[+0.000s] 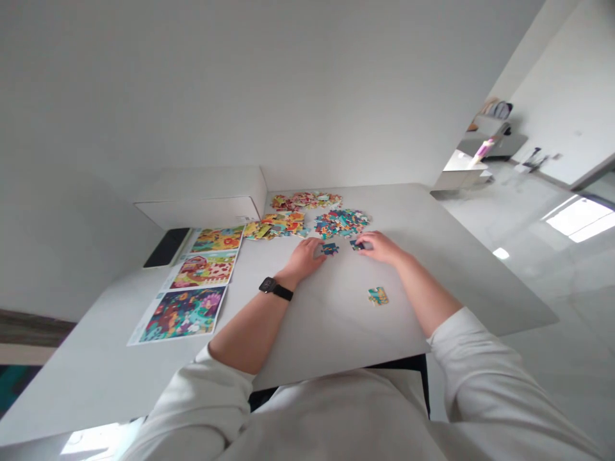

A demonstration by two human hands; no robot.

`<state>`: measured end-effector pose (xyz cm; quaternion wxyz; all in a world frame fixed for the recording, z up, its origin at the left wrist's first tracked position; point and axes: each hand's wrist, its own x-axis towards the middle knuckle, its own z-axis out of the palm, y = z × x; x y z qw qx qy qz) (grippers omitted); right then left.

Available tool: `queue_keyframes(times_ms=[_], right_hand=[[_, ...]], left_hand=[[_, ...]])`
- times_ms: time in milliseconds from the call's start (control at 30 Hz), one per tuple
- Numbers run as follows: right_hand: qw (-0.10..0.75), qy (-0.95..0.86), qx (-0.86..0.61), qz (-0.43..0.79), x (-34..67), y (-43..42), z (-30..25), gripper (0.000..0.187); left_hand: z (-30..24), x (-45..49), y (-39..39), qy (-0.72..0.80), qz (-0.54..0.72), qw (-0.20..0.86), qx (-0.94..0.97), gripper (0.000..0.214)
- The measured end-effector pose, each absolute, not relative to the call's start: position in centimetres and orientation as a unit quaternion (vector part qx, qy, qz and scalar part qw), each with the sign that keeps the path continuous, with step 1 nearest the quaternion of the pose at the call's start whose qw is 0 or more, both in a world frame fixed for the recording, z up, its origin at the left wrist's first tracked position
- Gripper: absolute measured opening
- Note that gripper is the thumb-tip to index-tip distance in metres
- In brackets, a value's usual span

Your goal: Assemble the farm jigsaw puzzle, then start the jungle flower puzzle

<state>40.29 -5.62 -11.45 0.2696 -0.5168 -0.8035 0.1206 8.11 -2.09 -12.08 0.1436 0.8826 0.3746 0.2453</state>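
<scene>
I see the left hand (302,259) lying by a teal jigsaw piece (329,249), its grip too hidden to judge, while the right hand (379,247) has its grip together on a dark jigsaw piece (356,244), both just short of the pile of pieces (341,224) near the far edge of the worktop (331,333).

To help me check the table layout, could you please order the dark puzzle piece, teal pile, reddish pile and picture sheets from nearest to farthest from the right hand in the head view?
1. Dark puzzle piece: at the fingertips of the right hand.
2. Teal pile: just ahead, leftward.
3. Reddish pile: farther ahead, near the table's far edge.
4. Picture sheets: far left.
</scene>
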Motion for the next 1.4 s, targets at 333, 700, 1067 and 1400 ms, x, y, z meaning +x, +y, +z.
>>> queue_keyframes(times_ms=[333, 700, 1067, 1400], right_hand=[[0.299, -0.797, -0.516, 0.093, 40.1, -5.3, -13.2, 0.011], [0.305, -0.797, -0.513, 0.091, 40.2, -5.2, -13.2, 0.011], [0.367, -0.714, -0.591, 0.083, 40.7, -5.1, -14.0, 0.026], [0.331, -0.703, -0.629, 0.028, 41.7, -4.0, -14.0, 0.022]], left_hand=[[-12.9, 8.5, -1.1, 0.396, 0.252, 0.163, 0.868, 0.046], [-13.4, 8.6, -0.7, 0.381, 0.251, 0.153, 0.876, 0.043], [-13.5, 8.5, -0.8, 0.368, 0.257, 0.153, 0.88, 0.041], [-13.3, 8.6, -1.0, 0.365, 0.239, 0.149, 0.888, 0.045]])
